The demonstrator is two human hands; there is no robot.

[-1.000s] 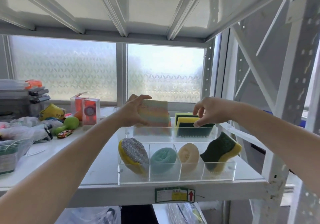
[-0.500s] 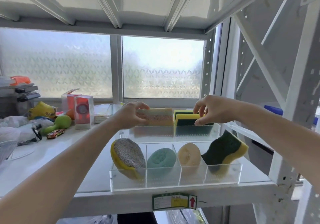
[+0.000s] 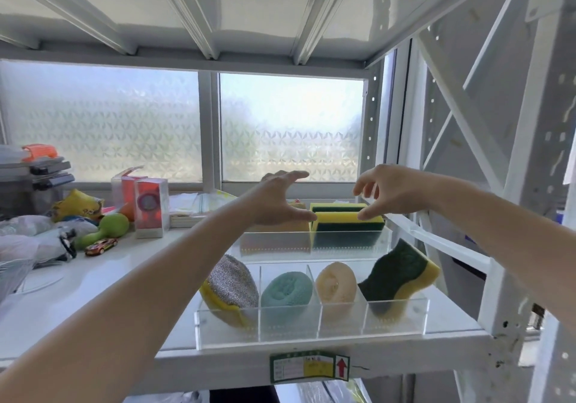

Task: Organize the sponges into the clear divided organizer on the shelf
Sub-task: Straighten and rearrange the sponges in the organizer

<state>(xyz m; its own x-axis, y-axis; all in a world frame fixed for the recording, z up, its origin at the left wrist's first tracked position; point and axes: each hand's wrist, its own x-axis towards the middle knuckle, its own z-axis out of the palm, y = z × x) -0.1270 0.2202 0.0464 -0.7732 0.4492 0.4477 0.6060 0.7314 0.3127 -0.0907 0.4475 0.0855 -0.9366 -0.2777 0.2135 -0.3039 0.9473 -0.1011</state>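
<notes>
While the shelf-edge label (image 3: pixel 309 367) shows a red arrow, its text looks unreadable; left hand (image 3: pixel 274 204) and right hand (image 3: pixel 388 192) fingers spread over clear organizer (image 3: pixel 311 324), white shelf (image 3: pixel 93 284).

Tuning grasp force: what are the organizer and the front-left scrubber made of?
Organizer: looks like clear rigid acrylic, glossy; sponges show through its thin, straight walls. Front-left scrubber: glittery silver mesh face, possibly metallic fibre, over a yellow foam-like backing.
</notes>
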